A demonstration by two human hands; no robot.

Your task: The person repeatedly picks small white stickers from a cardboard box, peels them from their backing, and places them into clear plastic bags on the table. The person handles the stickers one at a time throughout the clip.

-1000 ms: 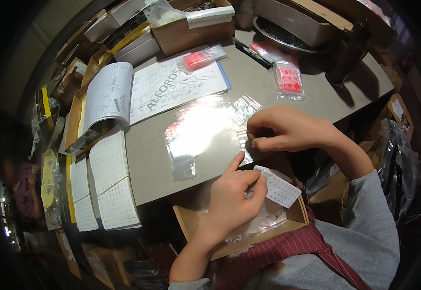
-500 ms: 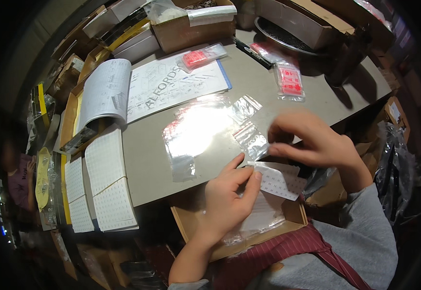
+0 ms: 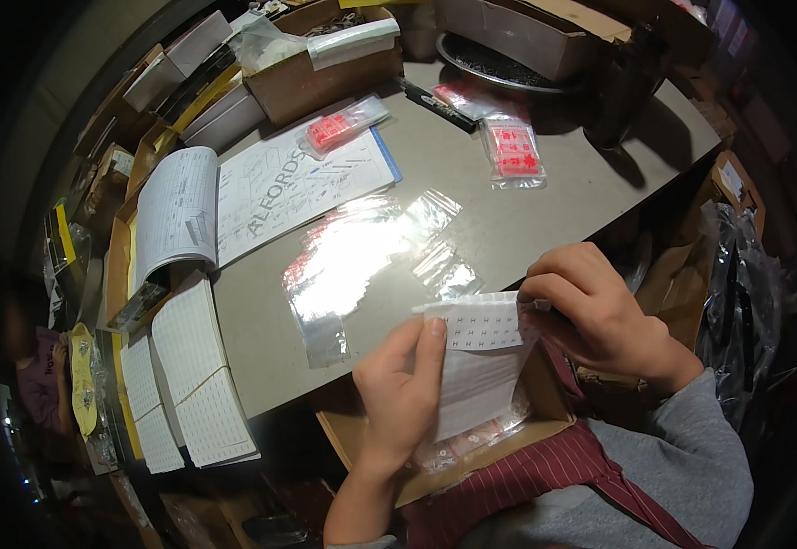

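Observation:
Between my hands, over a cardboard box, hangs a white sheet of small printed labels (image 3: 481, 327), its top edge curled and its lower part plain white. My left hand (image 3: 401, 384) pinches the left end of this edge between thumb and finger. At the right end, the closed fingers of my right hand (image 3: 591, 311) grip the sheet; their tips are partly hidden. Just beyond the sheet, small clear zip bags (image 3: 449, 272) lie on the table beside a fanned row of shiny bags (image 3: 325, 306), partly lost in glare.
The open cardboard box (image 3: 549, 428) at my lap holds clear packets. Banded label stacks (image 3: 202, 384) sit at the left, near a drawing pad (image 3: 302, 197). Packs of red-printed bags (image 3: 513, 151), a black marker (image 3: 440, 105) and a dark bottle (image 3: 623, 101) stand or lie farther back.
My right hand has come down from the small bags to the label sheet's edge. The sheet, earlier slanting to the right, now hangs level between both hands. The whole view has shifted slightly.

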